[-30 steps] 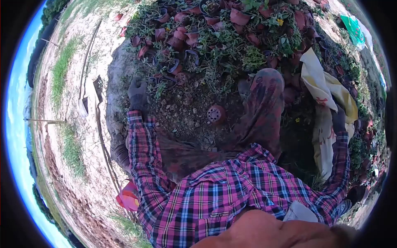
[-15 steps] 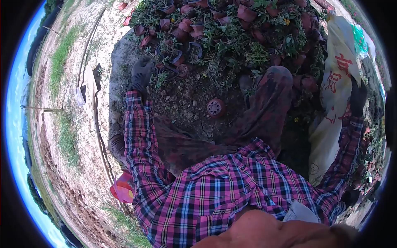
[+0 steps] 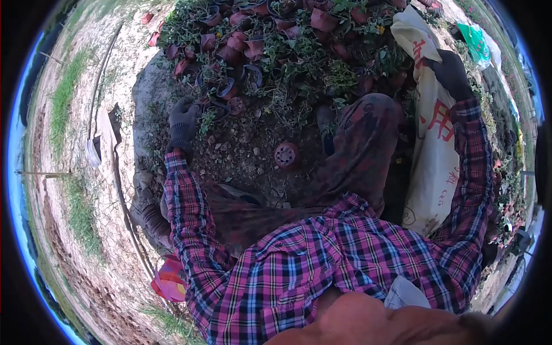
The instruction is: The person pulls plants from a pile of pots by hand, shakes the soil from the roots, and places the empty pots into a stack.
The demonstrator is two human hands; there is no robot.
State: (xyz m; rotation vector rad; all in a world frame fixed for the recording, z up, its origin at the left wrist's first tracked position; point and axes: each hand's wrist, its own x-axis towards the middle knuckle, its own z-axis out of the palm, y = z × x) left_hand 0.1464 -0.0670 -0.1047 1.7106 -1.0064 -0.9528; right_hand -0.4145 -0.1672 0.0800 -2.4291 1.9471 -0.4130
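Observation:
My left hand (image 3: 185,119), in a dark knitted glove, is low at the left edge of the potted plants (image 3: 276,75). Its fingers are curled beside a plant with a dark pot rim (image 3: 217,109); what they hold, if anything, is hidden. On the other side, my right hand (image 3: 451,75), also gloved, is closed on the upper edge of a white woven sack (image 3: 434,155) with red lettering. The sack stands along my right leg, its top folded over toward the plants. An upturned reddish pot (image 3: 286,155) with holes in its base sits on the soil between my legs.
My bent knee (image 3: 376,109) rises between the soil and the sack. A green plastic bag (image 3: 475,43) lies beyond the sack at the upper right. A red bag (image 3: 169,280) rests by my left elbow. A thin hose (image 3: 119,190) runs over dry ground.
My right hand has come up and forward from beside the sack to its upper edge, and the sack's top has shifted left. My left hand stays by the plants; the whole view has shifted slightly.

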